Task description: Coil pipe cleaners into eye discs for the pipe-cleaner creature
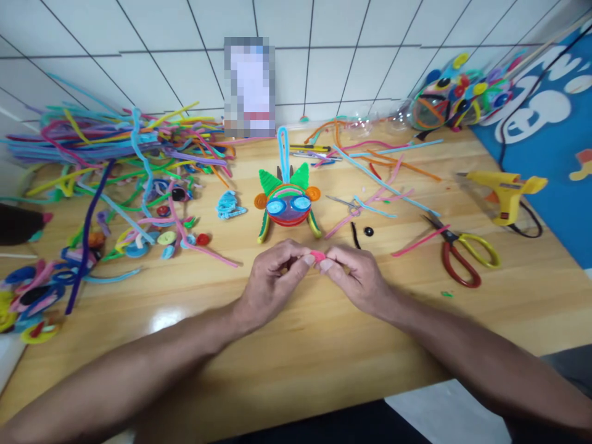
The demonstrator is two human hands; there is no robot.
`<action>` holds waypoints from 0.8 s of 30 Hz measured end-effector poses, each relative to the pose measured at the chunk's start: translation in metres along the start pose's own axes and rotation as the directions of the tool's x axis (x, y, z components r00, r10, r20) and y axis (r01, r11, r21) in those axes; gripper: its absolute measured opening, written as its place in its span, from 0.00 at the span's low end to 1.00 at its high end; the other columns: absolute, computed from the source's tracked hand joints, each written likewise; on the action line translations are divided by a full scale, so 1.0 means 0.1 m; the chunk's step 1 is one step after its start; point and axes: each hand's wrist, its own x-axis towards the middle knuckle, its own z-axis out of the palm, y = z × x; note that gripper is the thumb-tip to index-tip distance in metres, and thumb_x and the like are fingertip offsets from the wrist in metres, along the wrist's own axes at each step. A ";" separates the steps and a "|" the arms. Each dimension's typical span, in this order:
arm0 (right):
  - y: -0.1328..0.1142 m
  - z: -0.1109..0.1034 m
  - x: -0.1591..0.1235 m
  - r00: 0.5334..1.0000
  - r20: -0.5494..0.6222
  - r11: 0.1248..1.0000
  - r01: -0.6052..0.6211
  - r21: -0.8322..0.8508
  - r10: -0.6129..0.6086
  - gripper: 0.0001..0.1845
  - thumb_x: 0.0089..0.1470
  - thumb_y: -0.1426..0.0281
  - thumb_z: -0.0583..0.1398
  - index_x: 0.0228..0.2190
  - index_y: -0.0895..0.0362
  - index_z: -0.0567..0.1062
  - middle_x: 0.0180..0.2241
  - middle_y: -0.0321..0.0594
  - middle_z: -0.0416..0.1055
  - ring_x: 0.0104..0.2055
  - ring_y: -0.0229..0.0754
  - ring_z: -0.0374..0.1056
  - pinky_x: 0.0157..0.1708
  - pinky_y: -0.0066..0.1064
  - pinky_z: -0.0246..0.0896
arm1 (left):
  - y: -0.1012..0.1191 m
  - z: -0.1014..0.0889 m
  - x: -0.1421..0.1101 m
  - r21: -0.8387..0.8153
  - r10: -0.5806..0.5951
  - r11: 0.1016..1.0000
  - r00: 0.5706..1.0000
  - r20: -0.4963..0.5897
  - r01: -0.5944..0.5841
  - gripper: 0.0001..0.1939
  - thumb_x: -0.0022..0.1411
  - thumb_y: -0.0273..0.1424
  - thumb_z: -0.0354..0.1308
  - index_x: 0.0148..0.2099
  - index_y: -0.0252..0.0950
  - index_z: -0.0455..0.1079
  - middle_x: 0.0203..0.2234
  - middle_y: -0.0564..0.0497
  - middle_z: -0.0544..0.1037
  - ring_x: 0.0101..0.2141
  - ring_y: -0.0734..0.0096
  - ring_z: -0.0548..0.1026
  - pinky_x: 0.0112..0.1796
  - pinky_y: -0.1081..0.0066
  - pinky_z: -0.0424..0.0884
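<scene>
Between my fingertips is a small pinkish-red piece of pipe cleaner (317, 255), pinched from both sides. My left hand (277, 277) grips its left end with thumb and forefinger, and my right hand (356, 274) grips its right end. Just beyond my hands on the table lies a colourful pipe-cleaner mask figure (289, 209) with blue oval eyes, green leaf-like points, orange spirals at the sides and a tall blue loop on top. A coiled light-blue pipe-cleaner piece (230, 205) rests left of it. To the right are a black button-like disc (368, 231) and a short black strip (355, 235).
Scissors with red and yellow handles (462, 253) and a yellow glue gun (504, 191) lie at right. A heap of pipe cleaners (115, 139) fills the back left, with small coiled pieces below. A jar of coloured pieces (462, 102) lies back right. A blurred phone-like panel (250, 86) leans on the tiles.
</scene>
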 end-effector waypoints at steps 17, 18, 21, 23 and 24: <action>-0.01 0.00 -0.04 0.969 -0.063 0.969 0.233 -0.083 -0.239 0.13 0.65 0.74 0.58 0.28 0.55 0.67 0.23 0.31 0.63 0.26 0.34 0.61 0.29 0.28 0.56 | 0.03 -0.05 -0.02 0.235 0.392 0.883 0.914 0.102 -0.405 0.10 0.66 0.19 0.60 0.48 0.34 0.75 0.32 0.46 0.82 0.34 0.71 0.78 0.36 0.74 0.76; -0.01 0.00 -0.04 0.969 -0.062 0.969 0.232 -0.085 -0.237 0.13 0.65 0.75 0.58 0.27 0.55 0.67 0.23 0.31 0.63 0.26 0.34 0.60 0.28 0.28 0.56 | 0.03 -0.05 -0.02 0.239 0.391 0.883 0.914 0.105 -0.405 0.10 0.66 0.19 0.60 0.48 0.34 0.75 0.32 0.46 0.82 0.34 0.72 0.78 0.35 0.74 0.76; -0.02 0.00 -0.04 0.971 -0.063 0.971 0.225 -0.080 -0.230 0.13 0.65 0.75 0.58 0.27 0.55 0.67 0.23 0.31 0.63 0.26 0.34 0.60 0.28 0.28 0.55 | 0.03 -0.05 -0.02 0.248 0.384 0.883 0.917 0.109 -0.399 0.10 0.66 0.18 0.60 0.48 0.33 0.75 0.32 0.46 0.81 0.34 0.72 0.78 0.35 0.75 0.76; -0.02 0.00 -0.04 0.972 -0.063 0.972 0.222 -0.074 -0.226 0.13 0.65 0.75 0.58 0.27 0.55 0.66 0.23 0.31 0.62 0.26 0.34 0.60 0.28 0.28 0.55 | 0.03 -0.04 -0.02 0.241 0.384 0.885 0.917 0.105 -0.398 0.10 0.66 0.18 0.60 0.47 0.33 0.75 0.32 0.46 0.82 0.34 0.72 0.78 0.35 0.75 0.76; -0.02 0.00 -0.04 0.972 -0.065 0.972 0.222 -0.071 -0.227 0.13 0.65 0.75 0.58 0.27 0.55 0.66 0.23 0.31 0.62 0.26 0.34 0.59 0.28 0.28 0.55 | 0.03 -0.04 -0.02 0.235 0.384 0.887 0.918 0.102 -0.397 0.10 0.66 0.18 0.60 0.47 0.33 0.75 0.32 0.46 0.82 0.33 0.72 0.78 0.35 0.75 0.76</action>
